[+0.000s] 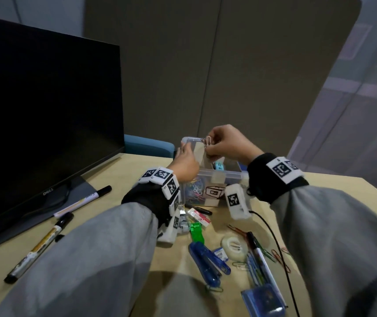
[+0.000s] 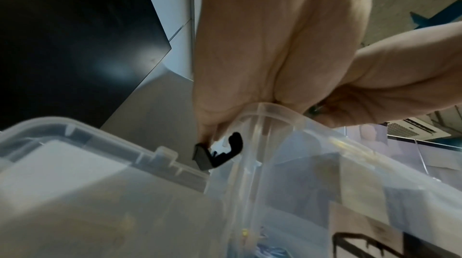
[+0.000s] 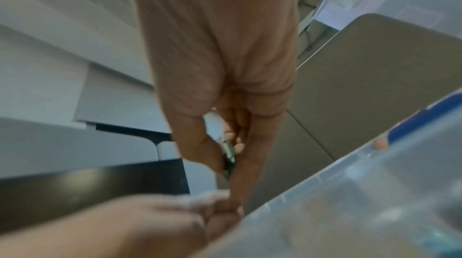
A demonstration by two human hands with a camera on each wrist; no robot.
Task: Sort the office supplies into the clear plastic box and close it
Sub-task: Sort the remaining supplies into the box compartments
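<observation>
Clear plastic box [image 1: 208,179] stands open on the tan table [image 1: 333,186], coloured clips inside. Above its opening, right hand [image 1: 226,143] pinches wire paper clips [image 1: 207,141]. Left hand [image 1: 186,162] grips the raised transparent lid [image 1: 191,140] beside them.

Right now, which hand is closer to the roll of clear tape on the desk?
Right. The right hand is up over the clear plastic box, farther back than the tape roll; the left hand is farther left.
</observation>
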